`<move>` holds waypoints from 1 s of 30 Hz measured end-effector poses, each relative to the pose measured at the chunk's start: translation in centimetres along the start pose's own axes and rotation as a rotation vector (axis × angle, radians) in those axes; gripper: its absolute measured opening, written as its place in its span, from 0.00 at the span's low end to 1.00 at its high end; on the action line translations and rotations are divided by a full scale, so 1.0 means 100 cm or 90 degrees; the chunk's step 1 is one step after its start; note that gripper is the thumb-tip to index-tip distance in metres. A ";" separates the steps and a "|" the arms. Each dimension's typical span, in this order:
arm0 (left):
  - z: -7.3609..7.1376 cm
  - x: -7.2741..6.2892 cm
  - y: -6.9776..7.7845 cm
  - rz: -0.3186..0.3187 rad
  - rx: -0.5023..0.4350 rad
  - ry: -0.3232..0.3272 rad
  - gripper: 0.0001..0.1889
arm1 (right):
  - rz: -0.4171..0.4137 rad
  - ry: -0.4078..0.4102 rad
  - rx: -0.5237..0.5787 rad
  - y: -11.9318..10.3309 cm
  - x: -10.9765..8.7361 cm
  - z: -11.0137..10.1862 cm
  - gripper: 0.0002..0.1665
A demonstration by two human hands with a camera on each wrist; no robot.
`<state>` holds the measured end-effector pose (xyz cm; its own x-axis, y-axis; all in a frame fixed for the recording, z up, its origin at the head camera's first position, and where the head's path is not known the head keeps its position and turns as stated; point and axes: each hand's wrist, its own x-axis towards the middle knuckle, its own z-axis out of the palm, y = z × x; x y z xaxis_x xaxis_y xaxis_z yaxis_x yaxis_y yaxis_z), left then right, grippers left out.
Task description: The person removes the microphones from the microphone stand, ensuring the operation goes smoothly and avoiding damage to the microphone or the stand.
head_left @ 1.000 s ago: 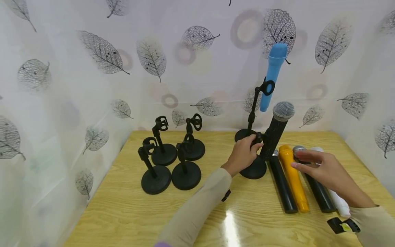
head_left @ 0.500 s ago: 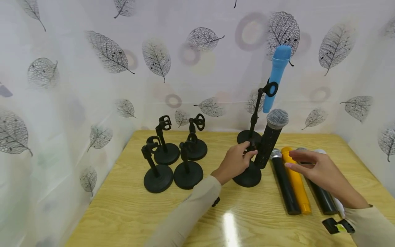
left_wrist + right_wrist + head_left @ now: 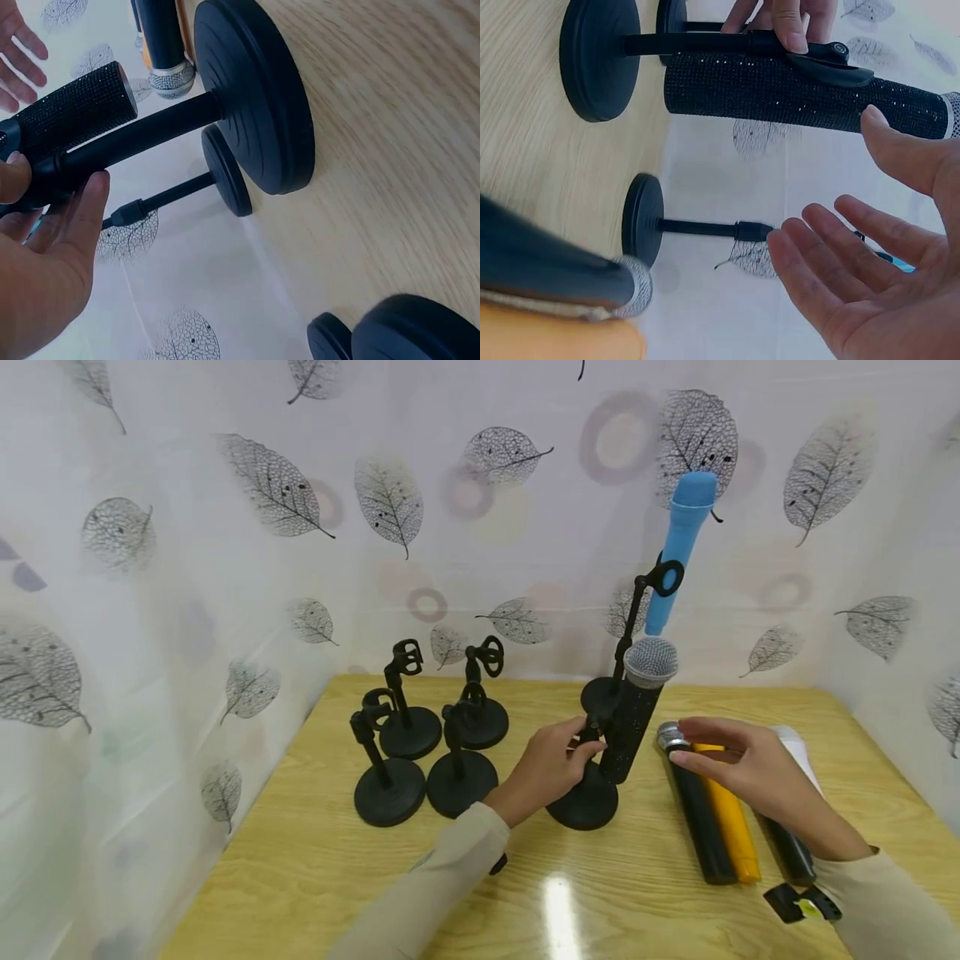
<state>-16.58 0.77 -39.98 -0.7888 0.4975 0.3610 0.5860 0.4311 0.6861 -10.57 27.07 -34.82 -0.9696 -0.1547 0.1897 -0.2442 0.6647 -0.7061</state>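
Note:
My left hand (image 3: 551, 768) grips the post of a black microphone stand (image 3: 585, 802), thumb and fingers around it just under the clip. In that clip a sparkly black microphone (image 3: 633, 727) with a silver mesh head leans to the right. The stand's round base (image 3: 255, 97) is by the tabletop; I cannot tell whether it touches. My right hand (image 3: 757, 772) hovers right of this microphone, holding nothing, its fingers (image 3: 817, 255) loosely extended and the thumb apart from them. Behind, a blue microphone (image 3: 681, 543) sits in the clip of another stand (image 3: 600, 693).
Several bare black stands (image 3: 390, 793) are grouped on the table's left. Under and beside my right hand lie a black microphone (image 3: 701, 818), a yellow microphone (image 3: 735, 831), another black one (image 3: 787, 852) and a white one (image 3: 798, 756). A leaf-patterned cloth (image 3: 510, 543) hangs behind.
My left hand has brought the stand with the sparkly microphone nearer to me and to the left. My right hand has shifted a little left, still holding nothing. The head view has turned slightly.

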 end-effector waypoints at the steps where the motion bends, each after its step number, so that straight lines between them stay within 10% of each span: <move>1: -0.001 -0.002 0.000 0.000 -0.003 -0.001 0.09 | -0.004 0.000 0.008 -0.002 0.001 0.002 0.33; 30: -0.028 -0.044 -0.002 -0.025 -0.022 0.017 0.12 | -0.093 -0.027 0.128 -0.055 0.028 0.055 0.24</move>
<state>-13.71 -3.64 -39.93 -0.8163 0.4604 0.3488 0.5474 0.4236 0.7218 -11.98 18.94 -34.14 -0.9224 -0.2717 0.2744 -0.3765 0.4750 -0.7954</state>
